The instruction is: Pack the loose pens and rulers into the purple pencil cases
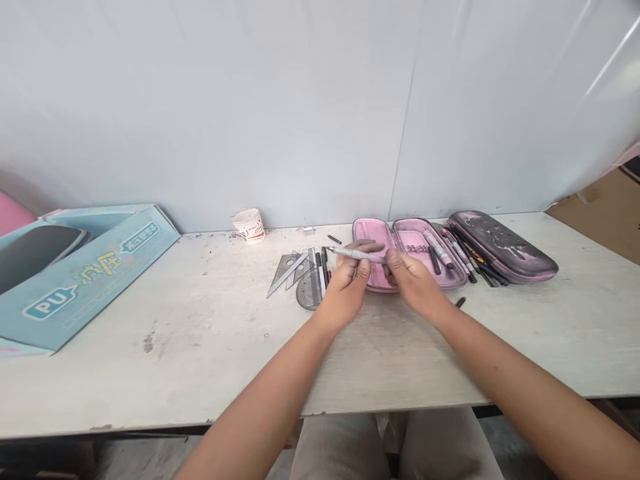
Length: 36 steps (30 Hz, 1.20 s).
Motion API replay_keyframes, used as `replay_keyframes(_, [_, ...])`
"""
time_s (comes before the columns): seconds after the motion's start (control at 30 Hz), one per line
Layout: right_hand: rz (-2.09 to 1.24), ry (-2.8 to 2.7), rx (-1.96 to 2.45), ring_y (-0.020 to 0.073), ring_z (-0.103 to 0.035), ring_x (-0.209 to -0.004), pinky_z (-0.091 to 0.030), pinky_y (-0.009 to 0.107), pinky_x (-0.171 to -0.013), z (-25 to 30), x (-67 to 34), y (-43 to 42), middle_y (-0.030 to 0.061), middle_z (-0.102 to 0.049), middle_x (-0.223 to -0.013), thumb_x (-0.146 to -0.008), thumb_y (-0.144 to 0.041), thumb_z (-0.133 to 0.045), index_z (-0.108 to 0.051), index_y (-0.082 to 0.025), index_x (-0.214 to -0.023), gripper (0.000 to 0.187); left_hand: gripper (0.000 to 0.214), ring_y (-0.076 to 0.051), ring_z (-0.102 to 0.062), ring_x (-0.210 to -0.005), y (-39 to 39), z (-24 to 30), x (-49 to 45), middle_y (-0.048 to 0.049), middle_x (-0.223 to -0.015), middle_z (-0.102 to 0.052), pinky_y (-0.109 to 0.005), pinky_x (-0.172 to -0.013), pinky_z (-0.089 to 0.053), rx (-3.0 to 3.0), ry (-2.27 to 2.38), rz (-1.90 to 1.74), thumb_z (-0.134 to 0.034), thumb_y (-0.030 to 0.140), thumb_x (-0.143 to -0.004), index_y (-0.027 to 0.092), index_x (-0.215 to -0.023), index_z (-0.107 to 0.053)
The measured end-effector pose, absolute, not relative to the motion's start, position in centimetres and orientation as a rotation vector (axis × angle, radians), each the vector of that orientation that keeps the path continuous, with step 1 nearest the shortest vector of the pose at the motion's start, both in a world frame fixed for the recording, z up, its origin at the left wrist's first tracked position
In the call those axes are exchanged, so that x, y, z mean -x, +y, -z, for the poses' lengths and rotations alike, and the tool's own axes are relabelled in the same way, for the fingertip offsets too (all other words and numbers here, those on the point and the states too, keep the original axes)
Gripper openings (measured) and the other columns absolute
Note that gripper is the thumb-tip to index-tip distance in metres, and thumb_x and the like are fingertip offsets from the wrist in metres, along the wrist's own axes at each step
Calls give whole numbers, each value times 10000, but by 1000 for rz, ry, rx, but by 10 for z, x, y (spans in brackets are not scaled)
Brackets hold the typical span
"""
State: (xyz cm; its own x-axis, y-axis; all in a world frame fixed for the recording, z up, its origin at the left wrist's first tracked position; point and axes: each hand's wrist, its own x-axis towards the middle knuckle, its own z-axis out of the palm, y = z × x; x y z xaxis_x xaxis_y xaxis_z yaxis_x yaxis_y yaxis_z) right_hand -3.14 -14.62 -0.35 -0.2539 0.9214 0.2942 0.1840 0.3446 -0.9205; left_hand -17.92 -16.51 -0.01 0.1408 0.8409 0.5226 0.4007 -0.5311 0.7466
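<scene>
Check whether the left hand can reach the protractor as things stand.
Likely yes: the left hand is right beside the protractor; only flat-lying pens separate them, though it is holding a white pen.

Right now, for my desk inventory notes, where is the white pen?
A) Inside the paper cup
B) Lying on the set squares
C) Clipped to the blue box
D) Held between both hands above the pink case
D: the white pen is held by the left hand and right hand above the open pink pencil case.
</scene>
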Motion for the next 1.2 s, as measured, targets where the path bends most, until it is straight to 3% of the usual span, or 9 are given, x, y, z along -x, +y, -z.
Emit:
replay_keyframes(0.1, [-827, -1904, 1015, 129, -449, -624, -363, 269, -601, 3, 44, -145, -17, -473, -638, -853, -489, -381, -444, -210, -692, 328, 346, -141, -522, -970, -163, 3, 180, -57, -1052, -552, -297, -873, -435, -1726, 1234, -1438, -205, 395, -936, 201, -1001, -485])
replay_keyframes(0.2, [-919, -1782, 1031, 132, -487, -721, -400, 292, -721, -4, 46, -128, -24, -489, -737, -755, -300, -527, -456, -218, -809, 121, 336, -150, -502, -915, -159, 4, 185, -46, -954, -553, -311, -845, -428, -1716, 1419, -1458, -223, 400, -932, 200, -891, -489])
replay_keyframes(0.3, [-1132, -1516, 913, 107, -536, -761, -423, 316, -812, -23, 43, -110, -41, -467, -788, -669, -191, -571, -413, -225, -818, 219, 276, -171, -464, -934, -158, 5, 188, -43, -884, -535, -346, -888, -383, -1889, 1551, -1389, -292, 348, -921, 193, -802, -486])
replay_keyframes(0.53, [-1115, -1361, 573, 116, -590, -871, -441, 382, -896, -75, 50, -108, -42, -528, -795, -789, -320, -547, -393, -256, -845, 176, 242, -193, -439, -924, -160, 5, 182, -50, -819, -495, -368, -843, -380, -2055, 1589, -1248, -306, 276, -913, 192, -718, -421])
replay_keyframes(0.83, [-1236, -1571, 633, 157, -629, -841, -473, 392, -826, -62, 55, -115, -4, -644, -759, -788, -406, -561, -471, -228, -858, 211, 239, -197, -431, -889, -161, 8, 182, -54, -814, -499, -376, -825, -383, -2186, 1504, -1216, -321, 263, -901, 192, -697, -423])
replay_keyframes(0.97, [-1346, -1545, 586, 198, -608, -987, -452, 390, -866, -56, 40, -114, 47, -683, -876, -784, -458, -556, -524, -219, -840, 248, 255, -176, -453, -801, -165, 2, 181, -34, -744, -484, -336, -757, -400, -2180, 1361, -1145, -303, 274, -906, 201, -673, -376])
replay_keyframes(1.2, [-1117, -1335, 599, 171, -528, -1134, -445, 353, -879, -62, 18, -108, 23, -633, -1104, -825, -490, -486, -475, -262, -855, 230, 291, -165, -452, -771, -166, -5, 182, -21, -731, -455, -316, -729, -399, -2087, 1477, -1165, -286, 328, -912, 204, -655, -346])
